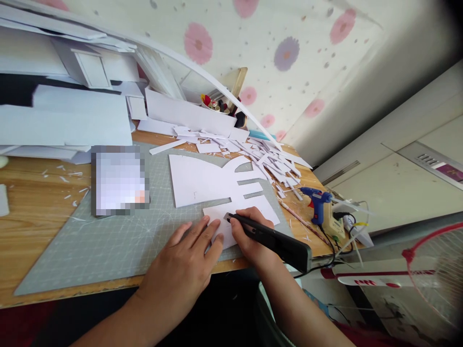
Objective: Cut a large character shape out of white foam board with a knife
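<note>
A white sheet with several cut slots (202, 183) lies on the grey cutting mat (119, 250). Its near right part sits by the mat's front edge. My left hand (191, 253) rests flat with fingers spread, the fingertips on the sheet's near left edge and the mat. In my right hand (249, 236) is a black utility knife (278, 241), its fingers wrapped round the body. The knife tip points left and touches or hovers just over the sheet, right of my left fingertips; which of the two is unclear.
White offcuts (260, 156) are heaped at the back right. A blue glue gun (318, 202) stands at the table's right end. A pixelated rectangular object (119, 178) lies on the mat's left. White boards (65, 115) are stacked at the back left. A racket (439, 270) is at the right.
</note>
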`<state>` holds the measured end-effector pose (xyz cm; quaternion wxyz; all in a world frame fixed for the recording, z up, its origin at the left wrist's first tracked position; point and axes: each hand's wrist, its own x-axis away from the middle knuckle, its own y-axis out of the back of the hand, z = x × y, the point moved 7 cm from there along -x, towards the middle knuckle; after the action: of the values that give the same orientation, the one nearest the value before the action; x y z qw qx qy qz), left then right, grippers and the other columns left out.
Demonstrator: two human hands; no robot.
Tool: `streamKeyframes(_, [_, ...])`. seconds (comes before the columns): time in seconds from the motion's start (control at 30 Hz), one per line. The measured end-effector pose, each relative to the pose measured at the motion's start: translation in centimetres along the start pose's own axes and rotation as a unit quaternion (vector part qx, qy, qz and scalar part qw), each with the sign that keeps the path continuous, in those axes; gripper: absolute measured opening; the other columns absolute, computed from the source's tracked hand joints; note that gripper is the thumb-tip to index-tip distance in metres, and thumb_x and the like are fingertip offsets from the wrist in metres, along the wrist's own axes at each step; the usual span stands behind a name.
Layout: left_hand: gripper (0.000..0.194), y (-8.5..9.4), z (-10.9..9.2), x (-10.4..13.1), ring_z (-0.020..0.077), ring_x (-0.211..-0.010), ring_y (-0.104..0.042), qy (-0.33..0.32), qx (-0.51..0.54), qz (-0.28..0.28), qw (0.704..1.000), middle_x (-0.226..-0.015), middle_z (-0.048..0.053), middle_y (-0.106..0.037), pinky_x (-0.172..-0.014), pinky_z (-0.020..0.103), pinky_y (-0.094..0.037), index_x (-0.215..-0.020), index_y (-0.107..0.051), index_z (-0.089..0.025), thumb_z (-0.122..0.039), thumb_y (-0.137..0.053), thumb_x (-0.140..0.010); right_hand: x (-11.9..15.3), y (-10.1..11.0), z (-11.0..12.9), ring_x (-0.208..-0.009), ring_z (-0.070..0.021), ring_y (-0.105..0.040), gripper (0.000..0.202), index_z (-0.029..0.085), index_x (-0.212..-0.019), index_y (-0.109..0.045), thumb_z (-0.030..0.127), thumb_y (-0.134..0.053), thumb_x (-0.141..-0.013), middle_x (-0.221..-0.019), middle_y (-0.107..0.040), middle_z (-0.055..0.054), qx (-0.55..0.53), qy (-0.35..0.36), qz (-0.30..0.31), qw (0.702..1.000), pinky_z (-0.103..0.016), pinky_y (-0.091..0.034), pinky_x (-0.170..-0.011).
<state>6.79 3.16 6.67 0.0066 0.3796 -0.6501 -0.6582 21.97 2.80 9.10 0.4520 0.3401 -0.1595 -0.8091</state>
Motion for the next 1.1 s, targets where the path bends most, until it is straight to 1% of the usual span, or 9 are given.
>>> streamKeyframes(0.1, [0.035, 0.0, 0.1, -0.1, 0.0284, -0.128, -0.057, 0.006, 0.008, 0.004, 1.000, -0.139, 0.006, -0.060, -0.102, 0.048, -0.042, -0.118, -0.067, -0.022, -0.014, -0.056, -0.086, 0.1, -0.2, -0.1, -0.049, -0.0129, -0.060, 0.009, 0.022, -0.078, -0.062, 0.032, -0.064, -0.079, -0.059, -0.066, 0.003, 0.003, 0.002, 0.009, 1.000, -0.022, -0.049, -0.047])
streamKeyframes(0.2, [0.036, 0.0, 0.3, -0.2, 0.0286, -0.128, -0.056, 0.017, 0.029, 0.011, 0.999, -0.140, 0.006, -0.060, -0.108, 0.050, -0.038, -0.116, -0.067, -0.024, -0.015, -0.063, -0.081, 0.3, -0.4, -0.2, -0.048, -0.0116, -0.058, 0.009, 0.023, -0.078, -0.061, 0.031, -0.063, -0.080, -0.058, -0.064, 0.004, 0.015, 0.028, 0.015, 0.999, -0.021, -0.048, -0.048])
streamKeyframes(0.33, [0.048, -0.3, 0.5, -0.1, 0.0298, -0.131, -0.053, 0.027, 0.053, 0.023, 0.998, -0.143, 0.005, -0.057, -0.113, 0.053, -0.032, -0.117, -0.065, -0.024, -0.015, -0.073, -0.071, 0.9, -0.4, 0.2, -0.044, -0.0101, -0.053, 0.009, 0.022, -0.078, -0.058, 0.030, -0.063, -0.081, -0.056, -0.061, 0.005, 0.025, 0.085, 0.027, 0.996, -0.021, -0.047, -0.047])
streamKeyframes(0.43, [0.058, -0.3, 0.6, 0.0, 0.0305, -0.130, -0.053, 0.035, 0.068, 0.023, 0.997, -0.143, 0.004, -0.057, -0.114, 0.056, -0.029, -0.120, -0.064, -0.025, -0.015, -0.079, -0.064, 1.2, -0.2, 0.1, -0.044, -0.0107, -0.053, 0.009, 0.023, -0.077, -0.057, 0.029, -0.063, -0.080, -0.055, -0.060, 0.004, 0.033, 0.094, 0.036, 0.994, -0.022, -0.046, -0.046])
streamKeyframes(0.5, [0.061, -0.3, 0.7, 0.0, 0.0304, -0.131, -0.053, 0.041, 0.077, 0.025, 0.996, -0.144, 0.004, -0.057, -0.115, 0.057, -0.026, -0.121, -0.063, -0.026, -0.014, -0.080, -0.063, 1.5, 0.0, 0.1, -0.046, -0.0114, -0.055, 0.009, 0.023, -0.077, -0.056, 0.029, -0.063, -0.080, -0.056, -0.061, 0.004, 0.035, 0.095, 0.039, 0.994, -0.022, -0.046, -0.046])
streamKeyframes(0.7, [0.059, -0.2, 0.8, 0.0, 0.0304, -0.131, -0.053, 0.042, 0.088, 0.019, 0.995, -0.142, 0.003, -0.058, -0.116, 0.058, -0.024, -0.120, -0.063, -0.026, -0.013, -0.078, -0.064, 2.0, 0.4, 0.5, -0.045, -0.0112, -0.054, 0.009, 0.024, -0.077, -0.055, 0.027, -0.062, -0.081, -0.056, -0.061, 0.004, 0.020, 0.113, 0.031, 0.993, -0.022, -0.044, -0.045])
streamKeyframes(0.9, [0.054, -0.1, 0.7, -0.1, 0.0290, -0.130, -0.054, 0.044, 0.092, 0.012, 0.995, -0.140, 0.004, -0.060, -0.118, 0.056, -0.019, -0.118, -0.064, -0.024, -0.012, -0.076, -0.067, 1.9, 0.3, -0.2, -0.044, -0.0105, -0.051, 0.008, 0.023, -0.079, -0.057, 0.027, -0.063, -0.079, -0.055, -0.058, 0.005, -0.015, 0.079, 0.022, 0.996, -0.022, -0.044, -0.046])
streamKeyframes(1.0, [0.052, -0.1, 0.8, -0.1, 0.0290, -0.131, -0.054, 0.043, 0.082, 0.023, 0.995, -0.141, 0.004, -0.060, -0.118, 0.056, -0.017, -0.119, -0.064, -0.024, -0.013, -0.075, -0.069, 2.0, 0.2, -0.5, -0.045, -0.0096, -0.050, 0.006, 0.023, -0.079, -0.058, 0.025, -0.064, -0.078, -0.055, -0.057, 0.006, -0.017, 0.081, 0.032, 0.996, -0.021, -0.043, -0.048])
streamKeyframes(1.1, [0.053, -0.1, 0.7, -0.1, 0.0307, -0.130, -0.054, 0.026, 0.056, 0.035, 0.997, -0.142, 0.005, -0.058, -0.116, 0.059, -0.019, -0.121, -0.063, -0.023, -0.010, -0.068, -0.069, 2.0, 0.1, -0.7, -0.046, -0.0091, -0.049, 0.006, 0.023, -0.078, -0.058, 0.025, -0.063, -0.078, -0.055, -0.056, 0.006, -0.030, 0.087, 0.039, 0.995, -0.020, -0.043, -0.048])
